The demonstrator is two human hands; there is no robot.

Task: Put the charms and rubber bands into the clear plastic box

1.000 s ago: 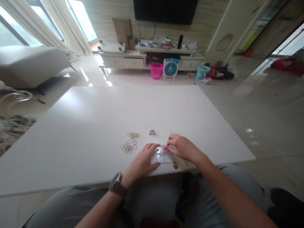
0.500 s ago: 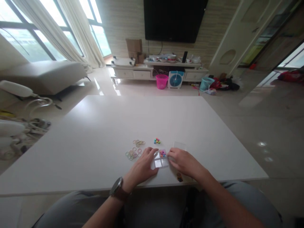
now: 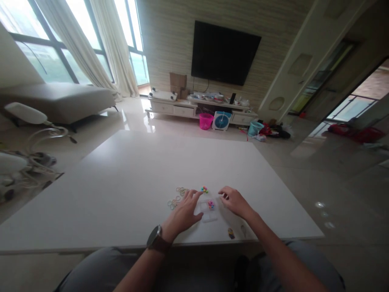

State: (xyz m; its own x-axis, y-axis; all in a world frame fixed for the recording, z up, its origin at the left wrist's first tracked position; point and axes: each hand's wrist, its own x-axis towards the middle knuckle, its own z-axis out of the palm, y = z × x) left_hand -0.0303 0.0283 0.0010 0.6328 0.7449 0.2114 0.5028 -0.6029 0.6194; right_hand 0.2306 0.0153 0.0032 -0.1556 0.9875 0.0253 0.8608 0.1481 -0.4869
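Observation:
A small clear compartment box (image 3: 208, 209) lies near the front edge of the white table (image 3: 121, 182), with colourful small pieces (image 3: 210, 204) in one cell. My left hand (image 3: 184, 213) lies flat, fingers spread, touching the box's left side. My right hand (image 3: 234, 200) is at the box's right, its fingers curled; what they hold, if anything, is too small to make out. A small heap of coloured pieces (image 3: 204, 189) sits just beyond the box. Several thin coloured rings (image 3: 177, 198) are scattered left of my left hand.
A small dark-and-yellow piece (image 3: 230, 232) lies near the table's front edge. Beyond the table are a TV stand (image 3: 194, 109), a pink basket (image 3: 206, 121), a small fan (image 3: 222, 120), a teal basket (image 3: 254, 128) and a grey sofa (image 3: 60, 103).
The camera has tilted up, showing more of the room. My right hand has moved from the box's near right side to its far right corner. My left hand stays at the box.

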